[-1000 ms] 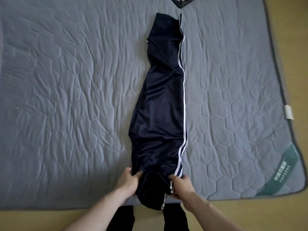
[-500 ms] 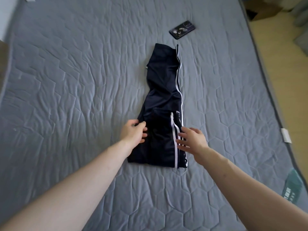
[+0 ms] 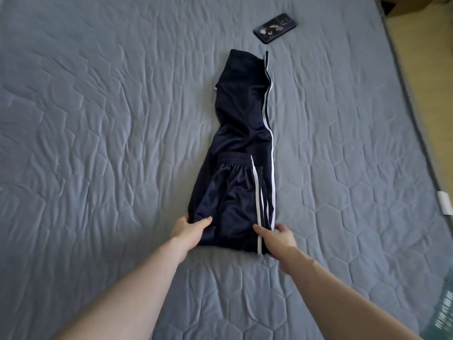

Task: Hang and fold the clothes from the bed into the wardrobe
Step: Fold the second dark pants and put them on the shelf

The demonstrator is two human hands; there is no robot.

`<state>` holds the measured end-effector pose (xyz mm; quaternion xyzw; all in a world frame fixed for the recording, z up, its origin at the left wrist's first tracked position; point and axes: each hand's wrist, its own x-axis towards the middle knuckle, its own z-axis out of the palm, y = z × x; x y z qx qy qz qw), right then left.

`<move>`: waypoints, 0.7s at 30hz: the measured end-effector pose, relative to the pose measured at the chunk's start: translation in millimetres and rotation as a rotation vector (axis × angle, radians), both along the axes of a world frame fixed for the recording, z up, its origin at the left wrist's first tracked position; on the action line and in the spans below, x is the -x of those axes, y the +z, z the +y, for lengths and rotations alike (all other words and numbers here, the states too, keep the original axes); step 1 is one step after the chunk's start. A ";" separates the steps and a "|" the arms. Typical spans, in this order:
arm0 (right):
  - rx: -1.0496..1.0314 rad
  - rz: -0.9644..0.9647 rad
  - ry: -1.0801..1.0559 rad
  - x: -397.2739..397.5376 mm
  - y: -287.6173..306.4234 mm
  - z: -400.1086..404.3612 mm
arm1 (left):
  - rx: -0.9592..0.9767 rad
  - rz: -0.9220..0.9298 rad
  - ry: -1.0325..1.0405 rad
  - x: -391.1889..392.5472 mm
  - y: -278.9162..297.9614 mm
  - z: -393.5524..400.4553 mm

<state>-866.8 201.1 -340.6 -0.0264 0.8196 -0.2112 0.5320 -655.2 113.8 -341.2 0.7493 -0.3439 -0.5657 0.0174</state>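
1. The left hand (image 3: 190, 228) grips the near left corner of the folded track pants (image 3: 241, 168), its thumb on top of the cloth and its fingers curled round the edge at about 9 o'clock of the fold.
2. The right hand (image 3: 278, 238) grasps the near right corner, at about 4 o'clock of the fold: its thumb presses on the white side stripes (image 3: 259, 212) and its fingers wrap the outer edge.
3. The navy track pants lie lengthwise on the grey quilted mattress (image 3: 98, 119), running from 6 o'clock towards 12 o'clock. The waistband (image 3: 234, 158) is folded over onto the legs and sits about halfway up, so the near half is doubled.
4. The leg cuffs (image 3: 245, 60) lie flat at the far end, at 12 o'clock.
5. A dark phone (image 3: 274, 27) rests on the mattress just beyond the cuffs, at about 1 o'clock, apart from the cloth.
6. Judged from this, the folding step is in hand, with one fold done.
7. The next move likely calls for both hands to lift the doubled end evenly and carry it towards the cuffs, keeping the stripes aligned and the slippery cloth from sliding.
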 end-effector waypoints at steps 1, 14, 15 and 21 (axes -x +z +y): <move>-0.003 -0.031 0.001 -0.1 -1.6 2.0 | -0.008 0.015 -0.013 -0.9 1.7 2.3; -0.541 -0.396 0.374 -40.8 101.3 160.4 | -0.670 -0.083 -0.564 -87.7 101.6 141.8; -0.571 -0.427 0.411 -42.6 113.8 168.1 | -0.720 -0.082 -0.586 -90.2 112.4 150.0; -0.505 -0.383 0.432 -21.5 160.1 133.1 | -0.550 -0.084 -0.543 -79.9 158.0 113.1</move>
